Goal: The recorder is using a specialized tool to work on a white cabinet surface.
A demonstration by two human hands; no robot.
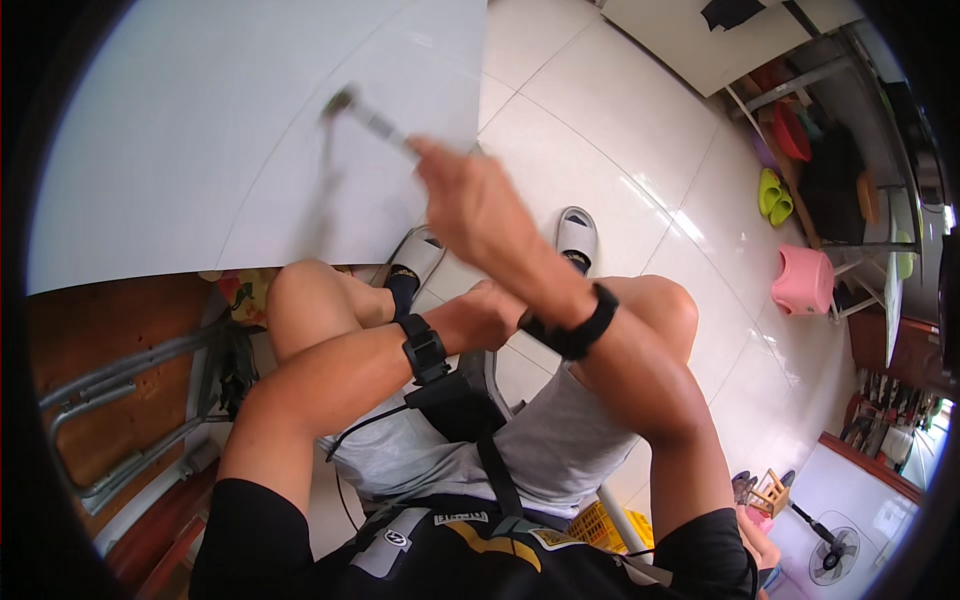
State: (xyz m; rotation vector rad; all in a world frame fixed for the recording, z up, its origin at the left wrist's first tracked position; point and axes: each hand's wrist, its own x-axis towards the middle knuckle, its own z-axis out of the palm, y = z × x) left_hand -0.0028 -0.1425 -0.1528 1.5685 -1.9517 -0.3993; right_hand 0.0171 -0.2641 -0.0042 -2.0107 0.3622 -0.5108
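Observation:
My right hand (470, 200) is closed round the handle of a hammer-like tool (378, 124) with a pale metal shaft and a dark head. Motion blurs the tool, and its head is over the white tabletop (200, 150). Whether the head touches the surface I cannot tell. Between my knees, my left hand (485, 312) is curled closed, partly hidden behind my right wrist. Anything in its fingers is out of sight. Each wrist wears a black strap.
Grey folding-frame tubes (130, 370) stand under the table at left. At right are a pink stool (802, 280), green clogs (774, 197) and a shelf holding a red basin (790, 130). A fan (833, 555) and a yellow crate (600, 528) show lower right. Pale floor tiles (640, 170) lie between.

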